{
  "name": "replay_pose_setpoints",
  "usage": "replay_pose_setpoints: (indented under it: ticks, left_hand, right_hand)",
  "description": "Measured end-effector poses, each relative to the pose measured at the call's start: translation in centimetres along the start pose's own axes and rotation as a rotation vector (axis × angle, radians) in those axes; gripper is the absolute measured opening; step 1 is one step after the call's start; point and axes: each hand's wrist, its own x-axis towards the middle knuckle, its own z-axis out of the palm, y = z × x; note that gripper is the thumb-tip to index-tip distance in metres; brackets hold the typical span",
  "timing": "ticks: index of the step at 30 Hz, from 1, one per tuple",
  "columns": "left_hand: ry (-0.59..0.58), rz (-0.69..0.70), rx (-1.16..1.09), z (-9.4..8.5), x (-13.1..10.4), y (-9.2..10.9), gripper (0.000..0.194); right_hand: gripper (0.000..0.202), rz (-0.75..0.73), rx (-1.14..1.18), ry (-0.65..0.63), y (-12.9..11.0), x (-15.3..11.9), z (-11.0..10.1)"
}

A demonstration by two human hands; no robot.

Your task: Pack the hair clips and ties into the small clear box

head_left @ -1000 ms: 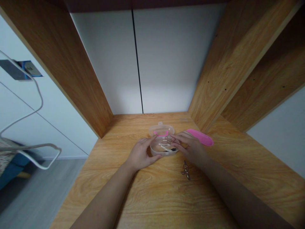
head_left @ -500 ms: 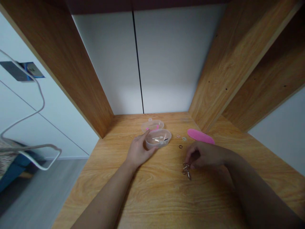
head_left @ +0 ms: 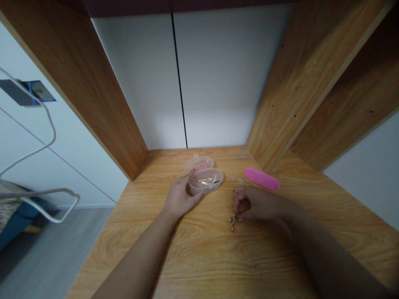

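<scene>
Nearest on the grained wooden desk (head_left: 193, 257), the right hand (head_left: 258, 204) sits at about four o'clock from the desk's middle, fingers curled tight and pinching a small metal clip (head_left: 234, 220), a brownish glinting piece that hangs below the fingertips at their seven o'clock; whether its lower end touches the wood I cannot tell. The left hand (head_left: 181, 197) lies at ten o'clock from the clip, spread fairly wide, thumb and forefinger cupping the near left wall of a small clear plastic box (head_left: 206, 182). The box is oval, thin-walled and translucent, with a few small metal bits inside, too small to name. Its hinged lid (head_left: 198, 162) stands open at the box's eleven o'clock, showing a pink trim. At three o'clock from the box, a few tiny rings (head_left: 239, 180) lie on the bare wood. Just beyond them, at two o'clock from the right hand, rests a flat pink oval piece (head_left: 262, 179), smooth and matte
</scene>
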Motion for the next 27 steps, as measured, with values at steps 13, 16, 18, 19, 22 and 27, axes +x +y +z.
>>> replay_pose_setpoints:
  ticks: [13,16,18,19,22,27]
  left_hand:
    - [-0.005,0.013,-0.013,0.2,0.0,0.0,0.082]
    - [-0.017,0.023,-0.029,0.2,0.0,0.1,0.081]
    - [-0.042,0.029,-0.039,0.1,-0.1,0.3,0.081]
    - [-0.058,0.034,-0.044,0.0,-0.1,0.4,0.081]
    - [-0.103,0.066,-0.067,-0.2,-0.1,0.6,0.081]
    - [-0.131,0.128,-0.079,-0.4,-0.2,1.1,0.08]
  right_hand:
    - [0.013,-0.202,0.232,0.218,-1.5,1.3,2.0]
    - [0.01,-0.263,0.198,0.417,-1.9,1.6,1.9]
    - [0.01,-0.307,0.164,0.587,-1.9,1.9,2.0]
    - [0.011,-0.323,0.141,0.663,-1.9,2.1,2.0]
    - [0.012,-0.352,0.005,0.832,-1.5,2.6,2.2]
    - [0.014,-0.315,-0.205,0.929,-1.6,2.9,2.8]
